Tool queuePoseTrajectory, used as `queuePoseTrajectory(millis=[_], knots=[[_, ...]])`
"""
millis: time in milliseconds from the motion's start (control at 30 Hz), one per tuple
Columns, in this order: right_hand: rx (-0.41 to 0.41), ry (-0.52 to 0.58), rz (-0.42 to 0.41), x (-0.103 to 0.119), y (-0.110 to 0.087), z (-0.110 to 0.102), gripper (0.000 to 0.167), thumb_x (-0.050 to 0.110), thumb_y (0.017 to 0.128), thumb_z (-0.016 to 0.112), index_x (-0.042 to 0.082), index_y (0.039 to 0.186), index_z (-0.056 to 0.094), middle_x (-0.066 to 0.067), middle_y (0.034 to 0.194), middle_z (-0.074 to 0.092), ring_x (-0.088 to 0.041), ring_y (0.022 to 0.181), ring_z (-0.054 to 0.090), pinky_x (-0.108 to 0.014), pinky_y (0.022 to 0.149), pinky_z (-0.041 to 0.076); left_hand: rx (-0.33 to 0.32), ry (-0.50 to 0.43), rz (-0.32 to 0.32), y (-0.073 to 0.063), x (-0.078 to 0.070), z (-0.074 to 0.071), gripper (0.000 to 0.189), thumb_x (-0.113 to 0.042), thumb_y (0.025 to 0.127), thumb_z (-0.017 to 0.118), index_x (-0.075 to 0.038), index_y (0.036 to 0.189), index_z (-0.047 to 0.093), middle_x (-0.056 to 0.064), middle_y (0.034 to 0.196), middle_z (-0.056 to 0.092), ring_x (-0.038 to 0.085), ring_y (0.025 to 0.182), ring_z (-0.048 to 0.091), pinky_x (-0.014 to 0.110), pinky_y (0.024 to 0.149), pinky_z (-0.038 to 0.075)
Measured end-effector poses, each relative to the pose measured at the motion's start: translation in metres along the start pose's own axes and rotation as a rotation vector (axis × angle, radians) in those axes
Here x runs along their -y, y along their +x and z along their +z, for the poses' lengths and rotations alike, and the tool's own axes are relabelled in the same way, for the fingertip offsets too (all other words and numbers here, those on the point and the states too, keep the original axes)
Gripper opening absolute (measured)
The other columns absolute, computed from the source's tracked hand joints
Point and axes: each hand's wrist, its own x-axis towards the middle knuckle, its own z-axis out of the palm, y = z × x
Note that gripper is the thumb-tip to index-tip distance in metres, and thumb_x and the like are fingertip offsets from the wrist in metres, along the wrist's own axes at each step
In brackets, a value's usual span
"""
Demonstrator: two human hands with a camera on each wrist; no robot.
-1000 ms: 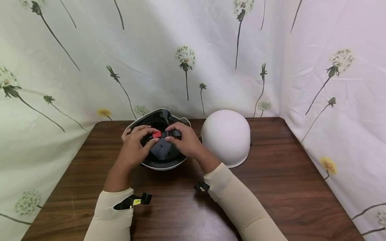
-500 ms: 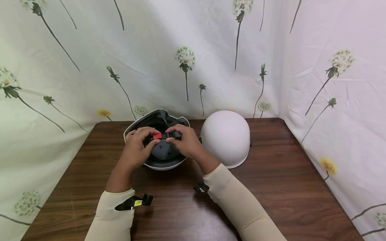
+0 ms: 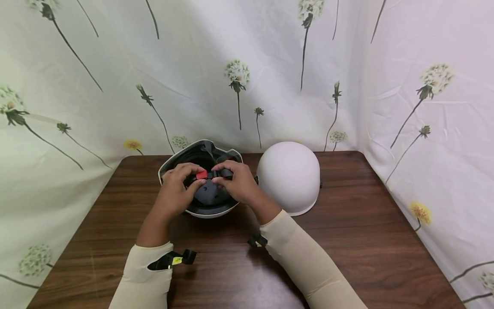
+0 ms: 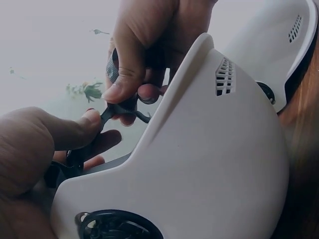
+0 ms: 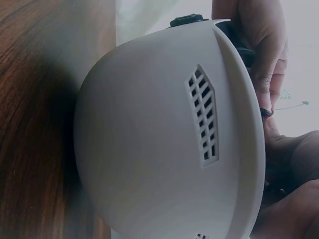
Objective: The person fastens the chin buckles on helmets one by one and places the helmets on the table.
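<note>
A white helmet [image 3: 211, 216] lies upside down on the table, its dark padded inside facing up. Over its opening runs a black chin strap with a red-and-black buckle [image 3: 202, 175]. My left hand [image 3: 175, 189] pinches the red end of the buckle between thumb and fingers. From the other side, my right hand [image 3: 237, 182] pinches the black end and its strap [image 3: 225, 173]. The two buckle halves meet in line between the fingertips. In the left wrist view, both thumbs press on the strap above the white shell [image 4: 209, 149]; the shell's vent [image 5: 203, 114] shows in the right wrist view.
A second white helmet [image 3: 288, 178] stands dome up just right of the first, with dark knobs at its sides. Both rest toward the back of the brown wooden table [image 3: 231, 270]. A flower-printed cloth [image 3: 193, 77] hangs behind and at the sides.
Both hands keep their pinch on the buckle. The left hand and the red end have shifted very slightly right and down; the helmets stay put.
</note>
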Motion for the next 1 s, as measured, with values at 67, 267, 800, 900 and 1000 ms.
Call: queuePoseTrajectory(millis=[67, 267, 800, 900, 1000], knots=[[-0.002, 0.004, -0.001, 0.0005, -0.0002, 0.0001, 0.026, 0.014, 0.093, 0.079, 0.008, 0.118, 0.076, -0.001, 0.113, 0.07, -0.005, 0.077, 0.073, -0.022, 0.073, 0.059, 0.003, -0.01, 0.0, 0.0001, 0.0006, -0.001, 0.023, -0.002, 0.093, 0.078, 0.0, 0.115, 0.073, 0.02, 0.123, 0.069, 0.037, 0.119, 0.06, 0.062, 0.106, 0.035], [0.004, -0.006, 0.002, 0.0035, -0.0008, 0.0011, 0.026, 0.015, 0.092, 0.081, 0.01, 0.117, 0.077, -0.003, 0.115, 0.072, -0.005, 0.077, 0.073, -0.022, 0.073, 0.059, 0.018, -0.01, 0.003, 0.0001, 0.0033, -0.0033, 0.024, 0.0, 0.093, 0.078, 0.001, 0.116, 0.072, 0.018, 0.12, 0.07, 0.033, 0.115, 0.061, 0.052, 0.096, 0.046], [0.037, -0.071, -0.046, 0.0018, 0.0005, -0.0018, 0.028, 0.02, 0.09, 0.084, 0.015, 0.117, 0.079, 0.001, 0.117, 0.074, -0.008, 0.096, 0.069, -0.023, 0.083, 0.056, 0.059, -0.055, -0.021, 0.0011, 0.0007, -0.0053, 0.024, -0.003, 0.092, 0.079, -0.001, 0.115, 0.074, 0.019, 0.126, 0.067, 0.035, 0.124, 0.057, 0.055, 0.098, 0.046], [0.029, -0.089, -0.05, 0.0024, -0.0001, -0.0032, 0.028, 0.021, 0.09, 0.085, 0.016, 0.116, 0.08, 0.002, 0.118, 0.074, -0.01, 0.108, 0.066, -0.025, 0.09, 0.054, 0.056, -0.045, -0.005, 0.001, 0.0017, -0.0056, 0.025, -0.003, 0.092, 0.079, -0.001, 0.116, 0.074, 0.019, 0.126, 0.067, 0.036, 0.124, 0.056, 0.055, 0.098, 0.045], [0.027, -0.091, -0.046, 0.0016, -0.0003, -0.0053, 0.028, 0.022, 0.09, 0.086, 0.017, 0.117, 0.08, 0.002, 0.12, 0.074, -0.012, 0.114, 0.064, -0.028, 0.094, 0.053, 0.057, -0.042, -0.01, 0.0014, 0.0026, -0.0051, 0.025, -0.003, 0.092, 0.079, -0.001, 0.117, 0.074, 0.02, 0.127, 0.067, 0.039, 0.125, 0.055, 0.058, 0.1, 0.044]])
